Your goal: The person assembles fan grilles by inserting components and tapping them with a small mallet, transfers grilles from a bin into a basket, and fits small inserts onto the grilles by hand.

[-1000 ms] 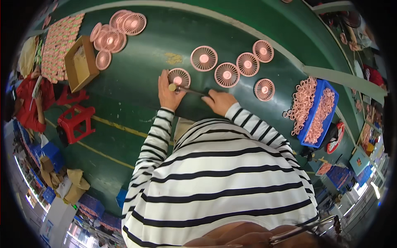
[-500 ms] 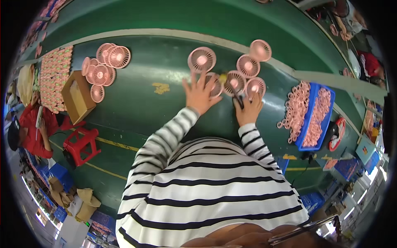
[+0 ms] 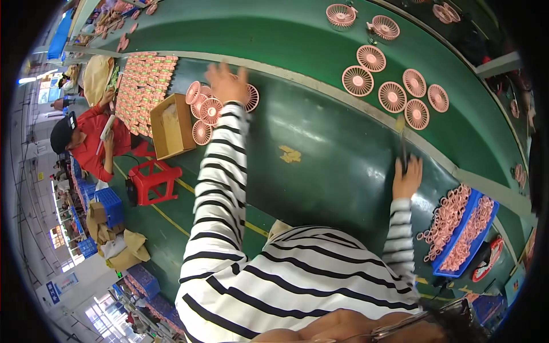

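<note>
Head-worn, looking steeply down past the black-and-white striped shirt (image 3: 309,268) onto the green worktable (image 3: 320,188) from close above, bending straight edges toward the rim

No lettering is legible. A blue sign (image 3: 52,292) and a pale blue poster (image 3: 67,281) stand on the white wall (image 3: 94,275); a co-worker's dark cap (image 3: 62,132) bears a pale mark, too small to read.

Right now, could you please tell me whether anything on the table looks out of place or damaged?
Yes: a ragged yellowish patch breaks the green table near its middle, perhaps worn or stained. Also, pink rings lie loose beside the blue bin, perhaps spilled, while more sit inside it.
</note>
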`<state>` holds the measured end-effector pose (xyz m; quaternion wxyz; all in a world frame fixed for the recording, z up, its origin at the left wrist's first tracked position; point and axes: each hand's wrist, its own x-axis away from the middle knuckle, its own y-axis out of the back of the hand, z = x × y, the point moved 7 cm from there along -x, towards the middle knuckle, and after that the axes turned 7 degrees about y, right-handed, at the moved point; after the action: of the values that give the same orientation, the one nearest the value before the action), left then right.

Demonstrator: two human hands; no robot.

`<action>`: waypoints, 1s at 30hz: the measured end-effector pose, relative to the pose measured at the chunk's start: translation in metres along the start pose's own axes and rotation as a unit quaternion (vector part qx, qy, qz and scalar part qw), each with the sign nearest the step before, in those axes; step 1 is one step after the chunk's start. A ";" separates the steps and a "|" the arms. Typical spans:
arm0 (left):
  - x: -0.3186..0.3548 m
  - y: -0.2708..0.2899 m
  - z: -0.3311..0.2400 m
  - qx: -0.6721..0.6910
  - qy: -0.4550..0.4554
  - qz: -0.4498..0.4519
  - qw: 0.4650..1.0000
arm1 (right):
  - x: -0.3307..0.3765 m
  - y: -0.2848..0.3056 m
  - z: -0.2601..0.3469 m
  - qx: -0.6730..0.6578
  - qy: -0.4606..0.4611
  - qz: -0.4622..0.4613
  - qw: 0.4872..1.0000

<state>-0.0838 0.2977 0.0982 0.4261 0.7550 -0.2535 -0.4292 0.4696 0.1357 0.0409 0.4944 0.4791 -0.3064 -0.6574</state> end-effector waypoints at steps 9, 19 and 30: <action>0.015 -0.023 0.099 -0.060 0.172 0.174 0.968 | 0.094 0.036 0.016 -0.015 0.019 0.149 0.989; 0.156 0.013 -0.035 -0.025 -0.070 0.208 0.975 | 0.107 0.055 0.009 -0.071 0.014 0.119 0.990; 0.080 0.053 0.239 -0.042 -0.083 0.006 0.996 | 0.102 0.103 -0.094 -0.089 -0.216 -0.030 0.972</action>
<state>-0.2512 0.1086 0.0453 0.4377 0.6965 -0.2739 -0.4982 0.5888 0.0125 0.0643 0.4370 0.2893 -0.3317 -0.7844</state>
